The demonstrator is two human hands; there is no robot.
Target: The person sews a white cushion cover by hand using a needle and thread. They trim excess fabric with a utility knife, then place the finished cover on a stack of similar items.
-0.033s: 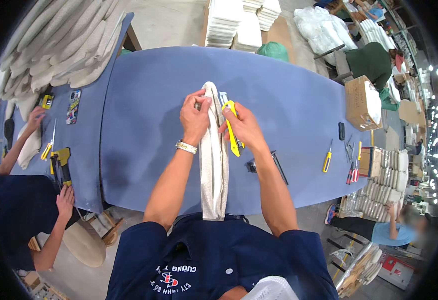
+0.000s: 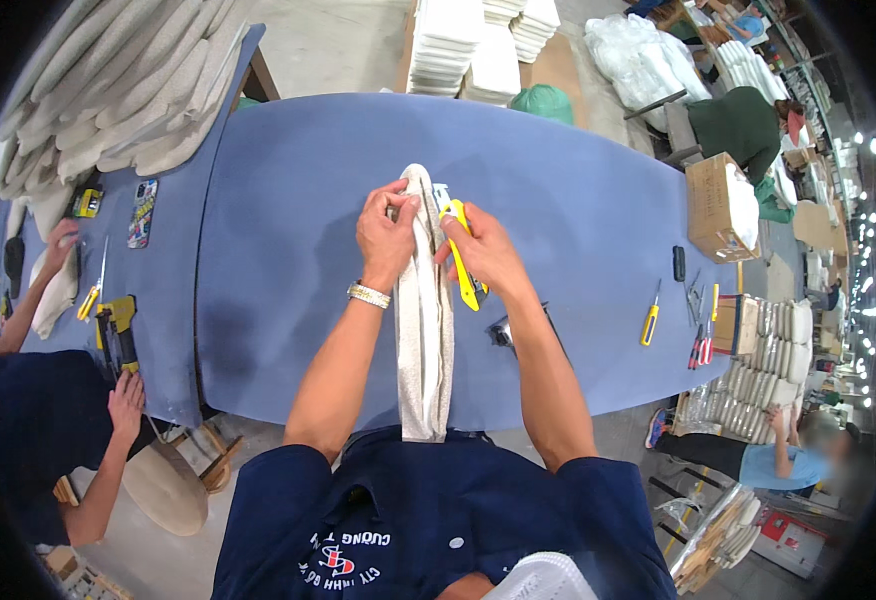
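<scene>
A long, pale fabric-covered cushion (image 2: 424,330) stands on its narrow edge, running from the middle of the blue table to my body. Along its upward side is a lengthwise fold of white fabric. My left hand (image 2: 388,235) grips the cushion close to its far end, thumb and fingers pinched on the fabric. In my right hand (image 2: 480,250) is a yellow utility knife (image 2: 462,262), held beside the cushion's right side with its far end near the fabric. Whether the blade touches the cushion, I cannot tell.
Right on the blue table (image 2: 298,180) lie a yellow-handled screwdriver (image 2: 650,325), red-handled pliers (image 2: 700,348) and a cardboard box (image 2: 720,205). A black item (image 2: 501,332) sits partly behind my right forearm. At left, a co-worker's hand (image 2: 126,402) is by a staple gun (image 2: 118,330); cushions (image 2: 148,90) are piled beyond.
The whole view has shifted very slightly. Both my hands keep their holds on the cushion and the utility knife, with almost no movement.
</scene>
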